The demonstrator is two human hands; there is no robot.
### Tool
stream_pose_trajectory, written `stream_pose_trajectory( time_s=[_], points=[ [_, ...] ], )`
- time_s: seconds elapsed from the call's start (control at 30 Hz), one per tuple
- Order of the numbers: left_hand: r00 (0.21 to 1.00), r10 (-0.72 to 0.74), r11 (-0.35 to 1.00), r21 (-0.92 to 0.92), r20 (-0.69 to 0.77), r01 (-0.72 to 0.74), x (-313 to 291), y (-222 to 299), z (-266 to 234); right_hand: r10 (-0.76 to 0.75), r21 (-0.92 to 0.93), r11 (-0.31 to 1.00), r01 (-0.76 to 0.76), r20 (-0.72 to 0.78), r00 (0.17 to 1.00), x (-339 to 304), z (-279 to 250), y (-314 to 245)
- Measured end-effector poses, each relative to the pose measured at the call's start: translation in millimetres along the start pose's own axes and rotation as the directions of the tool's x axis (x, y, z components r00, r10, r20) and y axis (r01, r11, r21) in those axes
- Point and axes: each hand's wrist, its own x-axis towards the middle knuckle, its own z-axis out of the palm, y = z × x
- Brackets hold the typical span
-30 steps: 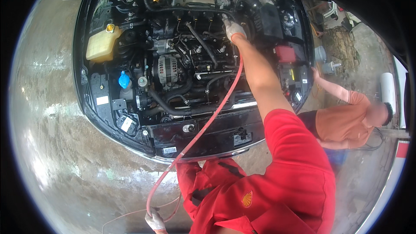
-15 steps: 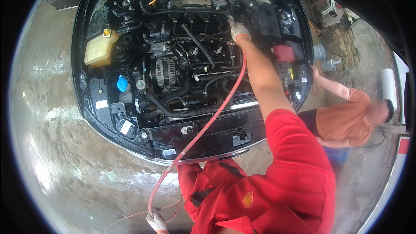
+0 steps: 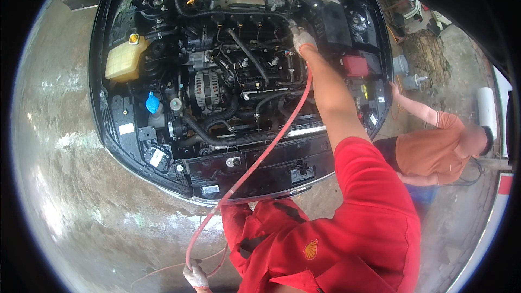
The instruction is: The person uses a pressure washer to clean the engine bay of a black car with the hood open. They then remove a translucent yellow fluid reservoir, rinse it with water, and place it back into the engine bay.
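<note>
In a white work glove, my right hand (image 3: 305,39) is stretched over the far right of the engine (image 3: 252,65). Its fingers are closed around the nozzle (image 3: 293,24) at the end of a red hose, most of it hidden by the glove; only a short metallic tip shows. The red hose (image 3: 260,160) runs from there over the front of the engine bay, down to the lower left. My gloved left hand (image 3: 196,275) grips the hose low beside my red-clothed body, where a loop of it hangs.
A yellowish coolant tank (image 3: 124,63) and a blue cap (image 3: 152,102) sit at the bay's left. The car's front edge (image 3: 255,198) lies against my legs. At the right another person (image 3: 434,146) in an orange shirt rests a hand on the fender. Wet-looking concrete floor (image 3: 59,146) spreads left.
My right hand has shifted slightly to the right and nearer, taking the nozzle and upper hose along. My left hand and the other person look unmoved.
</note>
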Motion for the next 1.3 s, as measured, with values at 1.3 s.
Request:
stream_pose_trajectory(
  time_s=[1.3],
  points=[
    [0.999,-0.047,0.994,-0.098,-0.015,0.045,-20.8,11.7,13.8,0.028,-0.007,1.0,-0.028,0.204,0.978,-74.9,-33.8,11.4]
  ],
)
